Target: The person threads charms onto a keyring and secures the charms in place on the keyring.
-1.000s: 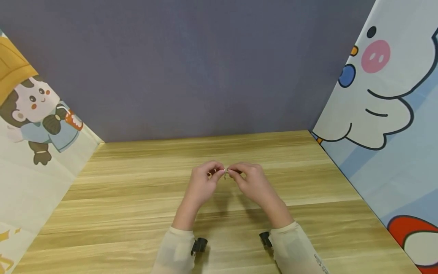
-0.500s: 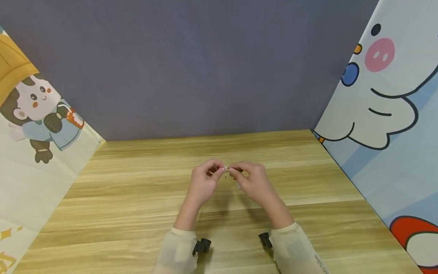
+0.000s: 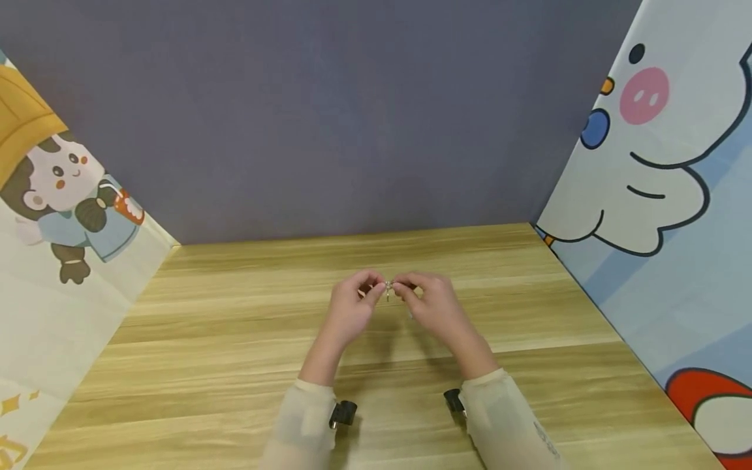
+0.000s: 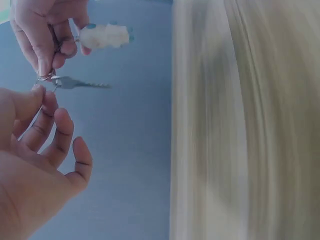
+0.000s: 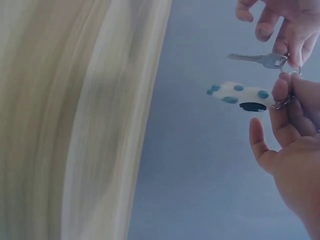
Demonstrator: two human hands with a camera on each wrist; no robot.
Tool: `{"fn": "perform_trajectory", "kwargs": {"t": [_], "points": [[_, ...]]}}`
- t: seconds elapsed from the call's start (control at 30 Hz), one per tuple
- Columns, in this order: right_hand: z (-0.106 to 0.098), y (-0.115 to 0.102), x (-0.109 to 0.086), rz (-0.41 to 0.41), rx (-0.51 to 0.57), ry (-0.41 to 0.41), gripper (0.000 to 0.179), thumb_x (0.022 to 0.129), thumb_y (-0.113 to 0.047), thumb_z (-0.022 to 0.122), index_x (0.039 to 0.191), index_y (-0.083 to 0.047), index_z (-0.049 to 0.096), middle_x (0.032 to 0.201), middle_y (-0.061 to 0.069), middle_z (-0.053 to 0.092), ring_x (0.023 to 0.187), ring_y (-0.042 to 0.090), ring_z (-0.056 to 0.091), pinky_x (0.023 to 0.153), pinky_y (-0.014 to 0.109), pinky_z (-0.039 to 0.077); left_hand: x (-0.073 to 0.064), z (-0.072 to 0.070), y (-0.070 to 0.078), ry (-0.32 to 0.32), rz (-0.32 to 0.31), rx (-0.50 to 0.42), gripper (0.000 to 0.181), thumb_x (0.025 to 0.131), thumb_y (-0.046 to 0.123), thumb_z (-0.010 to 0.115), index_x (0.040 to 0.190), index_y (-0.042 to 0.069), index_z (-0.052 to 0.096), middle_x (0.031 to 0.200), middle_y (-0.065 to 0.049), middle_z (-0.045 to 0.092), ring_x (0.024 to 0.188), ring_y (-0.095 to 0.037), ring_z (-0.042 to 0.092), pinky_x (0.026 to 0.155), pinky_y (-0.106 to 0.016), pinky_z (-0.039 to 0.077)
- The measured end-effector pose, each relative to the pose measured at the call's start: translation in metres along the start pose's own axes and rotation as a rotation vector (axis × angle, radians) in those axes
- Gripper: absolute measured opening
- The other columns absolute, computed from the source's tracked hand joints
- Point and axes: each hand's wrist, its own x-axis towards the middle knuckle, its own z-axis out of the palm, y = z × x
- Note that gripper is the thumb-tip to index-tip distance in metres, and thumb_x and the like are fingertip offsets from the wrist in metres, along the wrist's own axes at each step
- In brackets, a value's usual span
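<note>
My left hand (image 3: 350,310) and right hand (image 3: 436,303) meet above the wooden table, each pinching one side of a small metal key ring (image 4: 45,77) between thumb and fingertips. A silver key (image 4: 80,84) dangles from the ring between the two hands. From a short chain (image 5: 284,103) at my right hand hangs a white charm (image 5: 240,95) with blue-green spots and a dark patch. The head view shows the key only as a thin sliver, and the right hand hides most of the charm there. Fingertips cover part of the ring.
The wood-grain table (image 3: 205,339) stretches out under both hands. A grey-blue panel (image 3: 352,117) closes off the back. Cartoon-printed panels stand on the left (image 3: 59,313) and right (image 3: 617,202). Black wrist cameras (image 3: 343,413) sit at the cuffs.
Both hands have shifted slightly away from the body, keeping their pinch on the ring. The key still hangs between them, and the head view has swayed a little.
</note>
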Motion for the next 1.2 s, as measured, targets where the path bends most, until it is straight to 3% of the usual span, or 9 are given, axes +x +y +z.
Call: {"fn": "perform_trajectory", "kwargs": {"t": [0.1,0.27,0.4,0.5,0.73,0.93,1.2], "points": [[0.001,0.003,0.005,-0.026,-0.059,-0.016,0.016,0.103,-0.01,0.07,0.112,-0.002,0.08,0.103,0.011,0.081,0.087,0.021,0.076,0.077,0.037,0.063,0.003,-0.002,-0.002,-0.03,0.029,0.129,0.009,0.107,0.016,0.066,0.106,0.011,0.073,0.094,-0.004,0.071,0.077,-0.014,0.058,0.066,-0.025,0.049],[0.004,0.008,0.012,-0.095,-0.18,-0.048,0.013,0.101,-0.007,0.071,0.107,0.0,0.08,0.101,0.013,0.081,0.086,0.023,0.076,0.074,0.037,0.063,0.009,-0.001,-0.003,-0.052,0.141,0.445,0.013,0.108,0.022,0.065,0.111,0.014,0.074,0.095,0.001,0.073,0.071,-0.011,0.057,0.063,-0.027,0.049],[0.007,0.012,0.018,-0.134,-0.21,-0.068,0.011,0.101,-0.006,0.071,0.104,-0.001,0.08,0.098,0.013,0.081,0.078,0.019,0.073,0.067,0.031,0.06,0.013,0.0,-0.002,-0.03,0.25,0.558,0.011,0.107,0.018,0.066,0.108,0.011,0.075,0.096,-0.002,0.078,0.076,-0.015,0.068,0.069,-0.032,0.057],[0.008,0.014,0.021,-0.125,-0.194,-0.08,0.011,0.101,-0.007,0.071,0.104,-0.002,0.081,0.099,0.012,0.081,0.077,0.018,0.072,0.067,0.03,0.059,0.015,-0.001,-0.003,-0.024,0.265,0.563,0.01,0.106,0.016,0.067,0.106,0.011,0.076,0.097,-0.004,0.08,0.079,-0.019,0.073,0.072,-0.035,0.06],[0.008,0.015,0.024,-0.067,-0.121,-0.116,0.014,0.103,-0.01,0.07,0.109,-0.003,0.081,0.108,0.013,0.082,0.089,0.021,0.076,0.076,0.036,0.062,0.02,-0.005,-0.004,-0.029,0.164,0.542,0.008,0.104,0.017,0.069,0.102,0.014,0.077,0.097,-0.003,0.08,0.077,-0.019,0.071,0.071,-0.038,0.059],[0.01,0.018,0.023,-0.027,-0.068,-0.111,0.015,0.103,-0.011,0.07,0.109,-0.004,0.081,0.107,0.012,0.082,0.087,0.019,0.075,0.074,0.034,0.062,0.019,-0.007,-0.002,-0.025,0.123,0.527,0.008,0.103,0.018,0.07,0.1,0.015,0.076,0.095,-0.002,0.08,0.072,-0.016,0.065,0.068,-0.036,0.055],[0.009,0.018,0.022,0.056,0.051,-0.071,0.015,0.102,-0.011,0.071,0.109,-0.002,0.082,0.097,0.011,0.082,0.077,0.017,0.073,0.069,0.03,0.06,0.019,-0.006,-0.003,-0.034,-0.017,0.342,0.009,0.106,0.018,0.067,0.103,0.016,0.076,0.095,-0.003,0.076,0.071,-0.014,0.061,0.063,-0.032,0.051]]}}
